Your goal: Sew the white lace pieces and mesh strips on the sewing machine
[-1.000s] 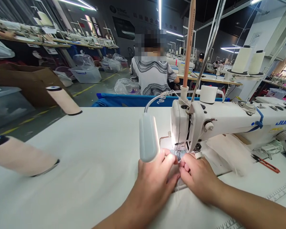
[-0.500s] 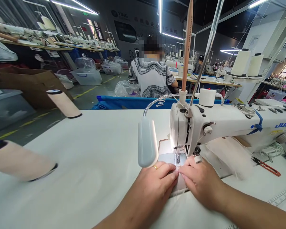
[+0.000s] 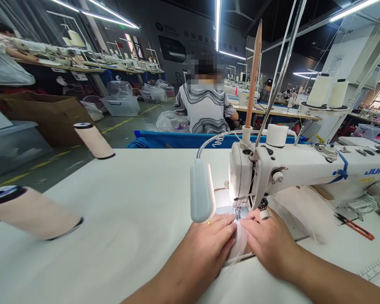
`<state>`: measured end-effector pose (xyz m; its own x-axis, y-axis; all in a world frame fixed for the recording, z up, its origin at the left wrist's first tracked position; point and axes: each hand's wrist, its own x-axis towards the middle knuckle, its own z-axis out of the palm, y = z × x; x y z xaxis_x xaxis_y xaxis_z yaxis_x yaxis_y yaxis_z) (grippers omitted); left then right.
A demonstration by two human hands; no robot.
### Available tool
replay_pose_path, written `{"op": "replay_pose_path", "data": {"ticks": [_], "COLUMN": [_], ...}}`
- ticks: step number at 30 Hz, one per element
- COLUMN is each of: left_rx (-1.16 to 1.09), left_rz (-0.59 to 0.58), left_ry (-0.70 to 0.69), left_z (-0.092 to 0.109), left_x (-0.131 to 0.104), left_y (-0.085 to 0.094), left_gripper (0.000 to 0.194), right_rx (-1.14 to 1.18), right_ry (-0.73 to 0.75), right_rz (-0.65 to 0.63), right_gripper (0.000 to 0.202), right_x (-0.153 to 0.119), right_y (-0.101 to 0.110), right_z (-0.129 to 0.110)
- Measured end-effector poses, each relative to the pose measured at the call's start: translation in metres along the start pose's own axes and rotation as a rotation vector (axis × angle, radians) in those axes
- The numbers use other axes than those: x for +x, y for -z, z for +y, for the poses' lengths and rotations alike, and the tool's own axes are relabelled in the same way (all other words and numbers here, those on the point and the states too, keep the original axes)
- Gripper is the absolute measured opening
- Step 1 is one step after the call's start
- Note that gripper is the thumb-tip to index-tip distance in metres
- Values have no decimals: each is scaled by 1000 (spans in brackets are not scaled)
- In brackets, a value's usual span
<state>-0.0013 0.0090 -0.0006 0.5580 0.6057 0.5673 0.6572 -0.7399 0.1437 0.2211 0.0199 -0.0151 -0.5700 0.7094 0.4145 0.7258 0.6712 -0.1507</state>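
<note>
A strip of sheer white fabric [image 3: 240, 238] runs up to the presser foot [image 3: 238, 213] of a white sewing machine [image 3: 299, 166]. Just left of the foot, my left hand [image 3: 210, 238], with a ring on one finger, is closed on the fabric's left side, its fingers pointing toward the needle. On the other side my right hand [image 3: 267, 238] has its fingers bent together on the fabric's right edge, close to the foot. A narrow gap between the hands shows the fabric; the thumbs are partly hidden.
A grey lamp [image 3: 202, 192] hangs close above my left hand. Thread cones [image 3: 34, 213] lean at the table's left. Right of the machine bed lie more sheer fabric [image 3: 307, 211], orange thread snips [image 3: 356, 226] and a clear ruler [image 3: 376, 264]. A person [image 3: 207, 103] sits ahead.
My fingertips have parted slightly, and more of the fabric shows between them, leading up to the foot. The whole view has shifted a little, with both hands still beside the presser foot.
</note>
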Motion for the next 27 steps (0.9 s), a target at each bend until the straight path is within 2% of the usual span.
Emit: {"op": "replay_pose_path", "data": {"ticks": [5, 15, 21, 22, 23, 25, 27], "left_rx": [-19, -34, -50, -56, -65, -95, -129], "left_rz": [53, 54, -86, -99, -107, -102, -54], "left_ry": [-21, -1, 103, 111, 115, 124, 157], "left_z": [1, -2, 0, 1, 3, 5, 5], "left_x": [5, 4, -9, -12, -16, -20, -20], "left_y": [0, -2, 5, 6, 6, 2, -5], "left_gripper": [41, 40, 22, 24, 25, 7, 14], "right_rx": [-34, -33, 49, 69, 87, 122, 180], "right_ry": [15, 26, 59, 85, 114, 164, 177], "right_rz": [37, 60, 52, 58, 68, 95, 130], "right_gripper": [17, 15, 21, 21, 19, 20, 21], "right_x": [2, 3, -2, -2, -2, -1, 1], "right_y": [0, -1, 2, 2, 2, 2, 2], "right_z": [0, 1, 1, 0, 0, 0, 0]}}
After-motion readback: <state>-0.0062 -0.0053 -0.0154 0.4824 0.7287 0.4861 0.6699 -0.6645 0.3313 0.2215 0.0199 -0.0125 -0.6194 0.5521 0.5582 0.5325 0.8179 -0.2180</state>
